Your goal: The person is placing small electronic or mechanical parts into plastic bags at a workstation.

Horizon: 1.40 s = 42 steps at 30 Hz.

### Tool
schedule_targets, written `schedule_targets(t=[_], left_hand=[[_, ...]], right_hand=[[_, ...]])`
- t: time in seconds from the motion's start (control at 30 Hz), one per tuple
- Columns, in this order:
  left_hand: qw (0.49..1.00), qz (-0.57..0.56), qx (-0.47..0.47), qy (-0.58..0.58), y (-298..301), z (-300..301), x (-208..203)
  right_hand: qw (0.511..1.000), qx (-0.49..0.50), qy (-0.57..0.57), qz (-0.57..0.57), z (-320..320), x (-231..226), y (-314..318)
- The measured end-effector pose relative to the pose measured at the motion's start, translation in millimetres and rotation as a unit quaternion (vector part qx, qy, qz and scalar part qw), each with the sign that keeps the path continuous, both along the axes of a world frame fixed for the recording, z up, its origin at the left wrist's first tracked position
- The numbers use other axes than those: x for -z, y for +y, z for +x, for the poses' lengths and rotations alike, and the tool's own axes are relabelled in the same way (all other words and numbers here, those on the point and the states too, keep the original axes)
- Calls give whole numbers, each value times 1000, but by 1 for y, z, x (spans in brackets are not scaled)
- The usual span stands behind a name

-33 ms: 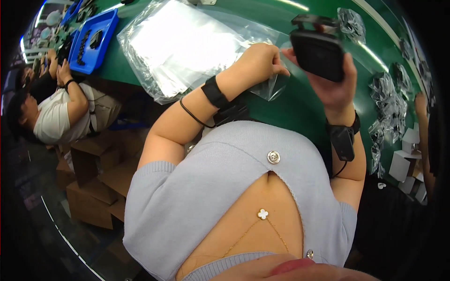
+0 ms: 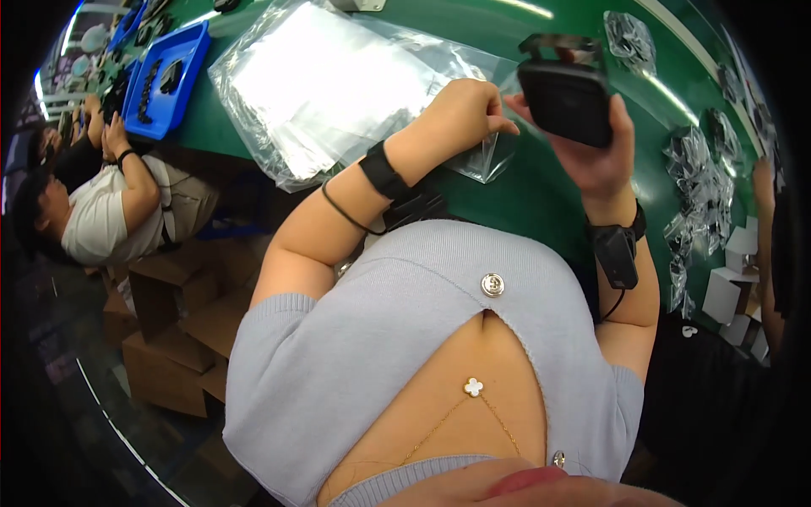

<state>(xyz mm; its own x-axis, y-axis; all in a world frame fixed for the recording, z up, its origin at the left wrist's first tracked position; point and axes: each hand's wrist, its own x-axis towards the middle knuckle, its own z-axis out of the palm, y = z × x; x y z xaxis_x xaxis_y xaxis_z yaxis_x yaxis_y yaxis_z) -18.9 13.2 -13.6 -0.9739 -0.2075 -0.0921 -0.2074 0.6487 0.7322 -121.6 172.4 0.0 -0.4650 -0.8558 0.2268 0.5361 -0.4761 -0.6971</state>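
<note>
My right hand point(image 2: 601, 165) is raised above the green table, its fingers wrapped round a black, rounded box-shaped device point(image 2: 564, 100) with a bracket-like frame at its far end. The frame is slightly blurred. Lower and to the left, my left hand point(image 2: 469, 110) is closed in a pinch at the right edge of a clear plastic bag point(image 2: 456, 63), on a pile of such bags. The fingertips point right, and the exact grip is partly hidden. Each wrist wears a black strap; a small black unit point(image 2: 615, 253) with a cable sits on the right one.
Crumpled clear bags point(image 2: 697, 190) lie along the right side of the green table point(image 2: 473, 203). A blue tray point(image 2: 177, 106) with small black parts stands at far left, near a seated co-worker point(image 2: 110, 203). Cardboard boxes point(image 2: 169, 372) are below left, white boxes point(image 2: 731, 296) at right.
The black device in my right hand has shifted slightly to the left. My left hand stays nearly where it was, still pinched at the bag's edge.
</note>
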Motion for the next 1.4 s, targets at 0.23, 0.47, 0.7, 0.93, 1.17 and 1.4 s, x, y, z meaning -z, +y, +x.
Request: schedule_targets(t=[0.23, 0.47, 0.7, 0.93, 1.17, 1.4], left_hand=[[960, 273, -53, 31, -13, 3, 14], [867, 450, -148, 153, -16, 8, -15], [959, -8, -10, 284, 16, 13, -39], [922, -132, 100, 350, 29, 19, -33], [905, -87, 137, 393, 40, 18, -46], [918, -123, 274, 259, 72, 2, -63]], right_hand=[[991, -23, 9, 129, -9, 28, 4], [783, 66, 571, 239, 19, 6, 0], [697, 224, 622, 278, 23, 20, -7], [954, 82, 62, 283, 6, 20, -12], [989, 110, -34, 92, 4, 19, -27], [391, 341, 802, 295, 5, 10, -35]])
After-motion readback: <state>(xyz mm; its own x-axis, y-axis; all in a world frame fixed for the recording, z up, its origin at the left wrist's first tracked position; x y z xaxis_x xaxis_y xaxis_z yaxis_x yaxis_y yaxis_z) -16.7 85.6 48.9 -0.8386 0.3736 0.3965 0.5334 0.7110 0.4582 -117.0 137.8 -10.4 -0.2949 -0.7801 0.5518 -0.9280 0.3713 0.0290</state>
